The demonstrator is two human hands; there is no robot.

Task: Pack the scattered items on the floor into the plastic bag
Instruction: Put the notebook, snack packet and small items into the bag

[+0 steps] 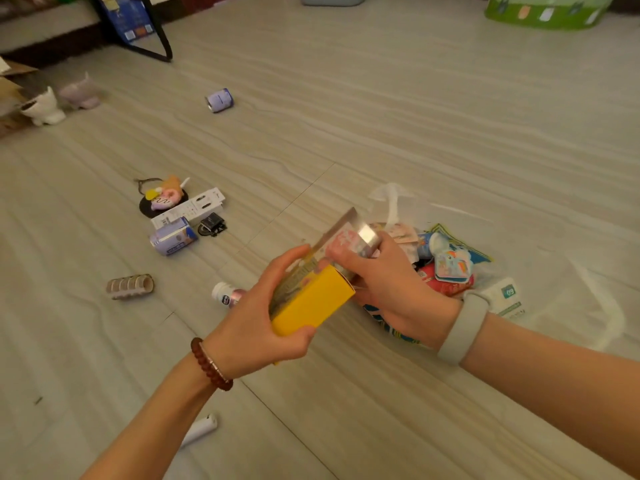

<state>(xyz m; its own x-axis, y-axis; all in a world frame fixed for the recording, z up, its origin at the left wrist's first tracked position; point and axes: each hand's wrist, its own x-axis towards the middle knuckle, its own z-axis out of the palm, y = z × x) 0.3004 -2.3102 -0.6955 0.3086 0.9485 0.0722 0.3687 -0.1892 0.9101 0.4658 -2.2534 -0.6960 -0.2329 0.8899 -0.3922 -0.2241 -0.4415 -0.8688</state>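
Observation:
I hold a yellow box (pixel 313 301) above the floor with both hands. My left hand (pixel 256 317) grips its near yellow end. My right hand (pixel 388 282) grips its far end, where a silvery flap (pixel 363 233) stands open. Just right of the box lies the clear plastic bag (pixel 391 199), holding several packets, a red pouch (pixel 446 284) and a cartoon-pony packet (pixel 452 265). Scattered on the floor to the left are a white bottle (pixel 225 294), a roll of tape rings (pixel 130 287), a purple carton (pixel 173 237), a white flat box (pixel 190 207) and a purple can (pixel 220 100).
A plush charm on a black disc (pixel 162 199) and a black clip (pixel 211 225) lie by the white box. A white tube (pixel 199 429) lies near my left forearm. Two small boots (pixel 43 107) stand far left. A green tub (pixel 543 12) sits at the far right.

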